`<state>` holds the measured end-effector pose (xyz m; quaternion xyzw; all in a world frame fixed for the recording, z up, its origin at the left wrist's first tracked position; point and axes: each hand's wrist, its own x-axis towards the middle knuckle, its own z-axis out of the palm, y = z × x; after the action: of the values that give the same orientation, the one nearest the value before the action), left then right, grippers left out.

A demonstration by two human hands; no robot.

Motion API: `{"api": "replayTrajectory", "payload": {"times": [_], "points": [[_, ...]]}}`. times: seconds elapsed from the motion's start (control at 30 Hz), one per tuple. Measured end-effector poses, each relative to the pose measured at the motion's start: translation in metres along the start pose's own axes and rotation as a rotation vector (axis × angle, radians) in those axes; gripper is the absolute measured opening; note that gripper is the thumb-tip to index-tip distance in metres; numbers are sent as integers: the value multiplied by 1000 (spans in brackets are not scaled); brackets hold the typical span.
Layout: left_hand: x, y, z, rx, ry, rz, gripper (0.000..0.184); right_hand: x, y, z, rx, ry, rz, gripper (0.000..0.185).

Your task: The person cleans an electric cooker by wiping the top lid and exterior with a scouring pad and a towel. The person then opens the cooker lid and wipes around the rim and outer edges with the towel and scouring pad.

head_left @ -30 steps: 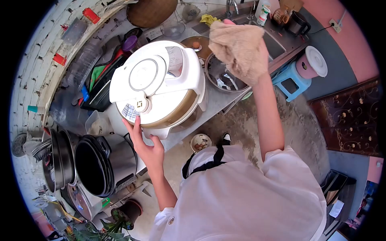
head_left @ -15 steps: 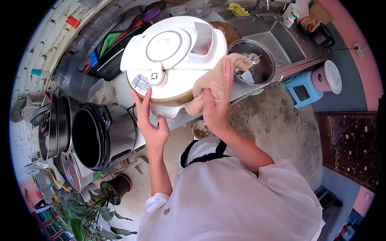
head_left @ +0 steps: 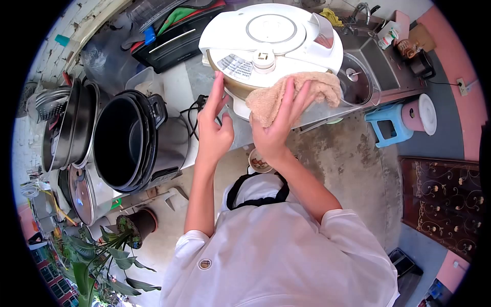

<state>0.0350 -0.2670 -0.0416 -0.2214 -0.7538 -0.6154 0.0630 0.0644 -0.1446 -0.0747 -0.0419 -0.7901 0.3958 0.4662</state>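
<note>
- The white appliance (head_left: 271,30) stands on the counter (head_left: 194,71), its lid closed. From where I stand I can't say whether it has shifted or only the person's head has turned.
- The tan cloth (head_left: 271,100) is what has changed most: a second ago it was up in the air towards the sink side; now it lies bunched along the appliance's front right edge, below the round knob (head_left: 264,60). By my reading, that takes the work from carrying the cloth to having it at the surface.
- The right hand (head_left: 279,130) has come down with it. Its fingers lie spread over the cloth; I can't tell whether the thumb pinches a fold or the hand only presses.
- The left hand (head_left: 215,130) grips nothing, thumb and fingers apart, and has stayed near the front left rim, close to the printed label (head_left: 234,66). Whether its fingertip touches, I can't make out.
- Farther right, the metal pot (head_left: 353,82) sits partly hidden behind the appliance, near the sink (head_left: 378,61).
- To the left are a black cord (head_left: 194,115) and an open cooker (head_left: 171,148), well apart from the cloth.
</note>
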Motion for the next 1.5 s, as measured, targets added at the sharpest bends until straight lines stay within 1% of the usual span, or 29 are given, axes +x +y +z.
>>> {"api": "replayTrajectory", "payload": {"times": [0.03,0.1,0.13,0.17,0.23,0.27,0.3,0.37,0.4,0.43,0.5,0.53,0.57,0.63,0.67,0.7,0.77,0.83,0.9,0.97,1.03,1.1,1.17,1.23,1.3,1.37,1.4,1.43,1.5], "points": [[0,-4,-2,-17,2,8,82,2,1,1,-12,1,-14,84],[-1,-13,0,-54,-7,78,81,9,3,-1,-200,-190,-365,58],[-1,-14,2,-96,-12,83,81,18,-5,-2,-205,-168,-371,43],[-2,-16,2,-118,-15,92,81,22,-4,-3,-227,-166,-382,43],[-2,-15,4,-343,55,18,81,37,0,-8,-149,-334,-544,45],[-4,-12,4,-350,50,-9,74,46,-1,-13,-121,-346,-623,41],[-7,-6,5,-363,48,-4,74,55,-4,-16,-134,-347,-630,41],[-9,2,8,-224,101,65,65,75,-10,-22,-22,-365,-595,37],[-8,5,10,-170,125,81,61,91,-20,-28,3,-331,-528,39],[-7,8,12,-116,150,95,58,110,-24,-30,0,-329,-534,39],[-1,10,16,-63,249,251,53,144,-25,-28,46,-417,-451,43],[2,13,16,-59,266,258,47,150,-26,-24,41,-524,-405,41],[5,13,18,-52,274,258,47,146,-24,-18,50,-527,-410,41],[8,10,21,-94,303,256,43,132,-14,-6,-89,-586,-638,38],[8,14,22,-93,330,245,39,130,-11,-3,-49,-520,-646,35],[12,14,23,-88,342,249,39,132,-8,-1,-41,-521,-655,35],[9,14,25,-101,387,202,37,125,-2,-4,7,-608,-501,32],[13,12,30,-131,428,204,34,126,3,-4,59,-598,-508,30],[14,8,32,-297,404,265,33,127,3,-10,107,-592,-509,29],[15,8,34,-314,401,324,35,125,-1,-18,237,-767,-633,27],[14,12,37,-341,428,406,39,114,-7,-28,269,-833,-636,31],[14,20,36,-281,430,444,42,101,-6,-35,376,-793,-611,28],[11,25,37,-234,372,498,43,102,-2,-49,345,-807,-582,28],[8,25,41,-202,383,503,46,109,4,-66,309,-495,-474,26],[3,26,41,-126,362,539,46,116,10,-86,250,-233,-92,31],[-2,24,41,-98,379,515,46,134,-5,-92,453,-74,204,38],[-4,22,42,-96,389,487,45,138,-6,-93,374,-147,203,50],[-5,20,42,-94,397,461,45,136,-3,-90,378,-154,208,50],[-6,15,42,-89,391,449,45,129,5,-80,-166,-485,-417,57]]}}
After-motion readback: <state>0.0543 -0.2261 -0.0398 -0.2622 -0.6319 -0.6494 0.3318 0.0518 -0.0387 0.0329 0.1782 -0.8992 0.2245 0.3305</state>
